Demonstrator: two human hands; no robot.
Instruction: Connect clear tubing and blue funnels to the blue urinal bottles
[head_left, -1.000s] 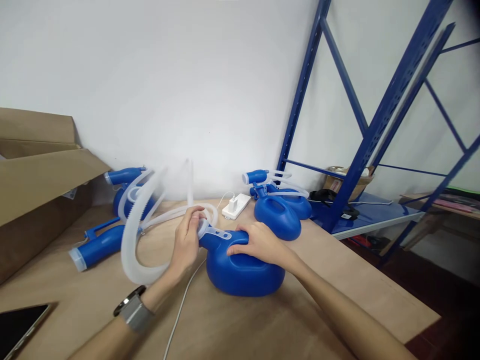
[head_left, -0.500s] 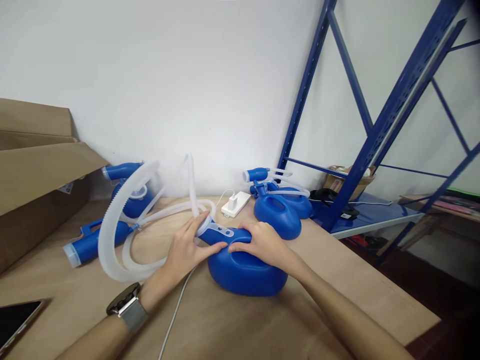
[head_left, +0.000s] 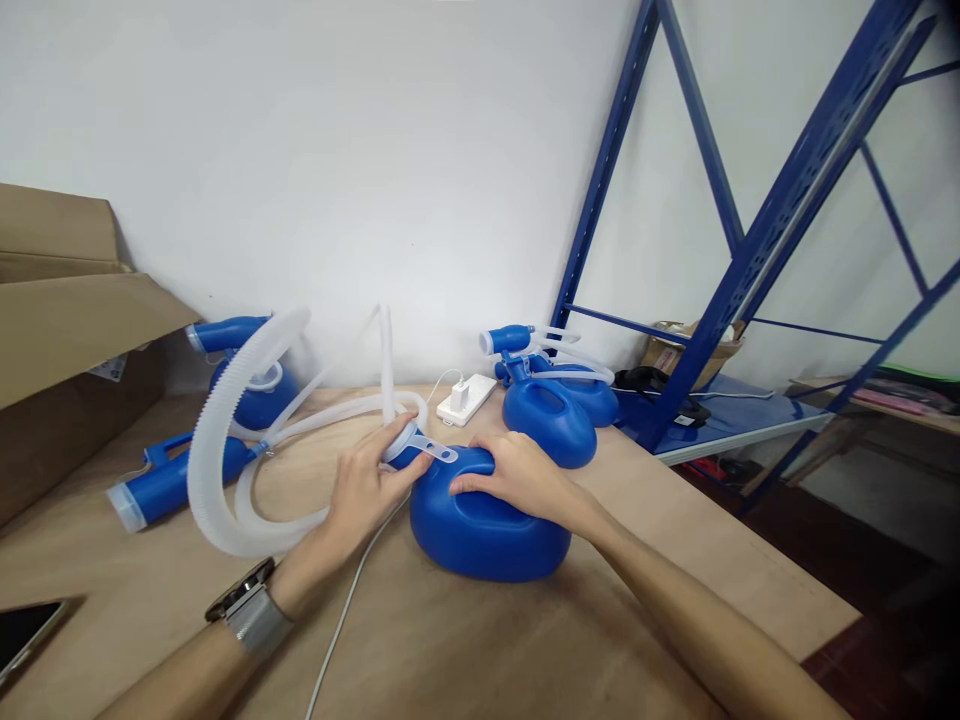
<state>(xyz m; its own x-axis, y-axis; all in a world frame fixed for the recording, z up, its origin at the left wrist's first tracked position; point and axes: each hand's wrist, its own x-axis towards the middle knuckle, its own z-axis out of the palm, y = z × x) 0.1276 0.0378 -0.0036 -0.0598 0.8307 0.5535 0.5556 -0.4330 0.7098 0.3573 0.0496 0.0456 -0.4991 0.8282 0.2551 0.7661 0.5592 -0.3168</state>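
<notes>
A blue plastic urinal bottle (head_left: 491,545) lies on its side on the table, its neck pointing up and left. My left hand (head_left: 371,485) is closed around the white cap (head_left: 400,443) at the neck, thumb on the near side and fingers behind. From the cap a perforated white strap (head_left: 436,450) runs over the bottle's shoulder. My right hand (head_left: 525,475) grips the bottle's moulded handle, its thumb in front; the other fingers are mostly hidden. A pale corrugated hose (head_left: 206,470) loops to the left of my left hand.
More blue urinal bottles (head_left: 553,425) with hoses stand at the back right. A blue hose handpiece (head_left: 180,485) lies left. Around them are a white power strip (head_left: 466,400), a cardboard box (head_left: 82,320), a phone (head_left: 26,635) and a blue shelf frame (head_left: 720,310).
My left thumb has drawn back from the bottle's body to the neck beside the cap. My right hand keeps its grip. The whole view has shifted slightly.
</notes>
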